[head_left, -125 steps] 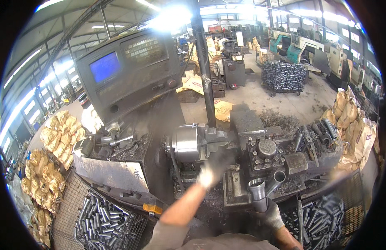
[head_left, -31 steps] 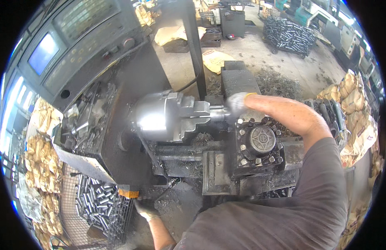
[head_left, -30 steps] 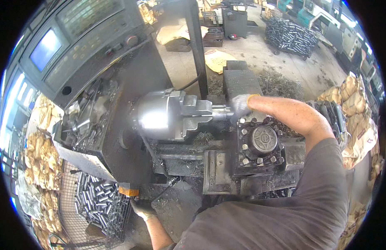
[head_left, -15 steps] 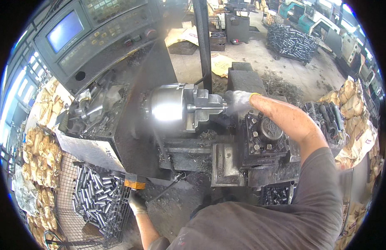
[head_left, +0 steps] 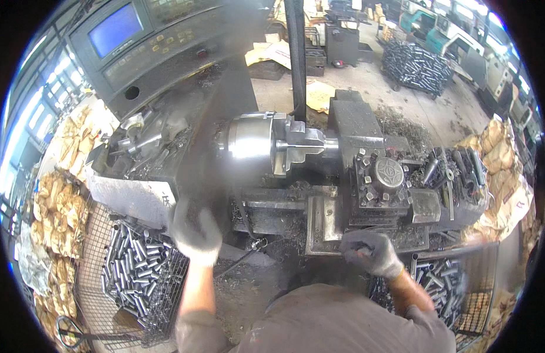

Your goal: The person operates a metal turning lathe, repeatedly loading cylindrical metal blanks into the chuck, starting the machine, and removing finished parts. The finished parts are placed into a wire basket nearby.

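My left hand (head_left: 197, 235), in a grey-and-white work glove, is raised before the lathe's front panel. Motion smears its fingers, so its grip is unclear. My right hand (head_left: 371, 252), gloved too, hangs low in front of the carriage with its fingers curled; what they hold, if anything, is hidden. Behind both hands is the lathe's shiny chuck (head_left: 252, 141) with stepped jaws (head_left: 299, 144). A short bright metal tube (head_left: 331, 147) sticks out of the jaws toward the dark block on the right. The square tool post (head_left: 383, 182), studded with bolts, stands beyond my right hand.
A wire basket of cut metal tubes (head_left: 134, 267) stands at lower left, another batch of tubes (head_left: 443, 288) at lower right. The control panel with blue screen (head_left: 115, 30) rises at upper left. Metal chips, loose tools (head_left: 449, 188) and brown paper sacks (head_left: 61, 206) surround the machine.
My right hand has left the chuck's end and come down toward my body; the tube there now shows. My left hand has moved up from the orange piece at the lathe's lower front.
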The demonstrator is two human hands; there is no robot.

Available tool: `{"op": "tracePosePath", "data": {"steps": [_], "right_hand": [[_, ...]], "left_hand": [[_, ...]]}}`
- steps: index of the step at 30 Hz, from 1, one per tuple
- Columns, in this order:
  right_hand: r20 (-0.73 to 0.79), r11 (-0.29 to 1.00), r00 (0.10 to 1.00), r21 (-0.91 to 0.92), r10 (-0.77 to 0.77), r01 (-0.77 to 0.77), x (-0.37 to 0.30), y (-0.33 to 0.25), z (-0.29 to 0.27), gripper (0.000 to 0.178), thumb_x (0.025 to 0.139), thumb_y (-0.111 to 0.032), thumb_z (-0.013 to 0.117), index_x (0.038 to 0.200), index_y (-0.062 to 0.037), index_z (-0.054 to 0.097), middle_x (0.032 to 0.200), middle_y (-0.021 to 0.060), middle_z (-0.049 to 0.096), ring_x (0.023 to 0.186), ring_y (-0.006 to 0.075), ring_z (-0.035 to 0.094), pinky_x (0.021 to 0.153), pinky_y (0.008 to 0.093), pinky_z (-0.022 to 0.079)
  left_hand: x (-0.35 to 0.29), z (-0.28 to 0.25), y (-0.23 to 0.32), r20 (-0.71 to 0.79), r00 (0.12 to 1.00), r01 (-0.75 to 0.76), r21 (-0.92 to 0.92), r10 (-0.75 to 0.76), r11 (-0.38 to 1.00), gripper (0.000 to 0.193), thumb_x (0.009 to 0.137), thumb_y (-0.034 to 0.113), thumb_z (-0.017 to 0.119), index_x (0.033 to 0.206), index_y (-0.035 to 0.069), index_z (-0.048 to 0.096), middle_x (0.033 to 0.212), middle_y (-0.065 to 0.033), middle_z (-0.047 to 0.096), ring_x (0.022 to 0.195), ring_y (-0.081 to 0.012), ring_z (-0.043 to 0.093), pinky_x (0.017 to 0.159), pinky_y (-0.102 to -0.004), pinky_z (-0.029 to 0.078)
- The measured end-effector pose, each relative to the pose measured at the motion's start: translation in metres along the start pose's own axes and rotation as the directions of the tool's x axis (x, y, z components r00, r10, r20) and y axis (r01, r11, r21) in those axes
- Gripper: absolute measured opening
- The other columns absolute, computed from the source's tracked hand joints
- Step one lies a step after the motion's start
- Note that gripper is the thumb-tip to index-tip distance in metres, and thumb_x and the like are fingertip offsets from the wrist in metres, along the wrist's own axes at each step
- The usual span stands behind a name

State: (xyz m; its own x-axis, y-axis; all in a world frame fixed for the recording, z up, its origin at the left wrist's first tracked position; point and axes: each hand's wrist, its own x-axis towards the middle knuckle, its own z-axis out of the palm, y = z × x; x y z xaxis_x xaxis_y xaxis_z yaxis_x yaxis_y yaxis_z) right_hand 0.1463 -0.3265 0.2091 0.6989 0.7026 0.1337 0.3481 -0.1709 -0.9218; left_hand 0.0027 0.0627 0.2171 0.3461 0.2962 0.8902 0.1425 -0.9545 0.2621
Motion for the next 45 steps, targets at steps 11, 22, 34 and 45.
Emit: {"op": "tracePosePath", "data": {"steps": [11,22,34,45], "right_hand": [[-0.075,0.946,0.943,0.061,0.323,-0.319,-0.041,0.030,-0.019,0.032,0.095,-0.013,0.080,0.124,-0.0014,0.076,0.113,0.0121,0.080,0.100,0.0163,0.077,0.093,0.0314,0.061],[0.405,0.970,0.888,0.013,0.218,-0.244,-0.002,0.052,0.038,0.037,0.095,-0.019,0.078,0.125,0.0011,0.073,0.107,0.0110,0.080,0.099,0.0152,0.078,0.089,0.0311,0.062],[0.959,0.979,0.264,0.045,-0.098,0.201,-0.072,-0.004,0.312,0.036,0.090,-0.017,0.082,0.120,0.0005,0.075,0.103,0.0152,0.081,0.098,0.0204,0.078,0.089,0.0348,0.061],[0.726,0.639,-0.688,0.534,-0.010,0.554,-0.335,-0.122,0.461,0.047,0.089,-0.030,0.074,0.128,-0.0030,0.072,0.109,0.0140,0.080,0.100,0.0293,0.078,0.093,0.0383,0.060]], "left_hand": [[0.285,0.191,-0.024,0.485,0.810,0.030,0.527,-0.329,0.849,0.090,0.097,0.028,0.063,0.171,0.010,0.015,0.119,-0.0330,0.073,0.107,-0.0490,0.074,0.096,-0.0575,0.056],[-0.108,0.059,0.060,0.763,0.591,0.304,0.092,-0.263,0.948,0.031,0.093,0.027,0.073,0.116,0.007,0.073,0.095,-0.0198,0.076,0.086,-0.0411,0.075,0.077,-0.0508,0.061],[-0.666,-0.455,0.385,-0.772,-0.518,0.565,0.015,-0.369,-0.825,0.051,0.105,0.046,0.049,0.119,0.005,0.076,0.125,-0.0296,0.072,0.121,-0.0421,0.069,0.101,-0.0487,0.055],[-0.668,-0.408,0.767,0.136,-0.274,0.565,-0.778,0.952,0.274,0.060,0.113,0.049,0.043,0.141,-0.002,0.055,0.141,-0.0316,0.062,0.126,-0.0512,0.064,0.108,-0.0565,0.053]]}}
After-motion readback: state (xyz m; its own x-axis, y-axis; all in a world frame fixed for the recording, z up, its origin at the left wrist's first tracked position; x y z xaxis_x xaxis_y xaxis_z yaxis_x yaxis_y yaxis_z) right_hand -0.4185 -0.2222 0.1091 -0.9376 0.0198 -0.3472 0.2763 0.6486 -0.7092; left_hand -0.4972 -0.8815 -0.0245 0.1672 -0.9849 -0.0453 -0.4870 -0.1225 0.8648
